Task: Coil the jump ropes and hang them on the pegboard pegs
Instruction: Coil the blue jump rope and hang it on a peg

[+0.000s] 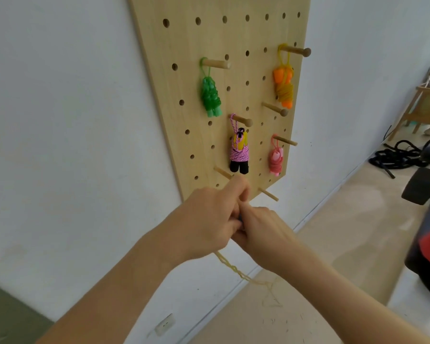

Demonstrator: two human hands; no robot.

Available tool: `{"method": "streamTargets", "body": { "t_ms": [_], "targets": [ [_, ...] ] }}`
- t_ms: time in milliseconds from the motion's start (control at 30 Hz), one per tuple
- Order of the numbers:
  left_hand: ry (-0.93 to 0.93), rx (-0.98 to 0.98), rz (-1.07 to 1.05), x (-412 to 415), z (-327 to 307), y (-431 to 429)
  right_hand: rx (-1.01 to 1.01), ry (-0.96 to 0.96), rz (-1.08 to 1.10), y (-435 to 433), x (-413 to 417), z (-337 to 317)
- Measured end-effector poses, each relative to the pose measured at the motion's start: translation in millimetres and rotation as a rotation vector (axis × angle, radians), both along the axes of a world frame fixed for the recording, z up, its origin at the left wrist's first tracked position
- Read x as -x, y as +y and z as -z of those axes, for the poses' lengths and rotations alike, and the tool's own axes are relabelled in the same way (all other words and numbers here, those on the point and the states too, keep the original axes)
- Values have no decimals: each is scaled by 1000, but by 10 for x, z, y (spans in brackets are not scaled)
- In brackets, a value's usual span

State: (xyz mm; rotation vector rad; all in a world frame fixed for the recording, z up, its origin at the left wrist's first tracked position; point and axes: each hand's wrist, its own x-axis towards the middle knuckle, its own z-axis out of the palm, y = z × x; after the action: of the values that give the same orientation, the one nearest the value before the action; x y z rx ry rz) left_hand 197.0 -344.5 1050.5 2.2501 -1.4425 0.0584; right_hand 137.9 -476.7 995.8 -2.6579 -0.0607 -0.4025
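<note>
1. While four coiled ropes already hang on the pegboard (184,45), a fifth, the yellow rope (236,270), is not yet coiled. It trails from beneath my hands, just below the board's bottom edge, down to the floor (333,244).
2. My left hand (206,219) has its fingers curled, with thumb and forefinger pinched at the top. My right hand (261,229) is curled likewise and presses against the left. Both grip the rope's upper end. A dark part (240,219) shows between them. I judge it a handle, though the grip itself is largely hidden.
3. Hung items:
   - green rope (210,95), towards the upper left
   - orange rope (283,85), upper right
   - pink-and-black rope (238,155), centre
   - coral rope (275,160), by the lower right edge
4. Free pegs:
   - mid-right peg (274,109)
   - lower-left peg (222,172)
   - bottom-right peg (268,194), nearest my hands
5. Recommendation: clamp the handles together in one hand and wind with the other in tight, even turns. Leave a loop free at the top for the peg.
6. Risk: the slack on the floor may knot, so it should be drawn up steadily, not jerked.
</note>
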Motion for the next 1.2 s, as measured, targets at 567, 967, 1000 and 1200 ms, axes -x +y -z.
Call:
{"method": "streamTargets", "body": {
  "t_ms": [567,967,1000,1200],
  "targets": [
    [1040,410,260,-494,110,126,-375,-22,-257,-22,262,-466],
    [637,565,-285,-142,606,24,-695,-15,-81,-145,26,-285],
    [483,514,-276,-115,630,38,-652,-24,-72,-168,-3,-273],
    [-186,148,-258,-88,625,153,-248,27,-85,-216,-95,-157]
  ]
}}
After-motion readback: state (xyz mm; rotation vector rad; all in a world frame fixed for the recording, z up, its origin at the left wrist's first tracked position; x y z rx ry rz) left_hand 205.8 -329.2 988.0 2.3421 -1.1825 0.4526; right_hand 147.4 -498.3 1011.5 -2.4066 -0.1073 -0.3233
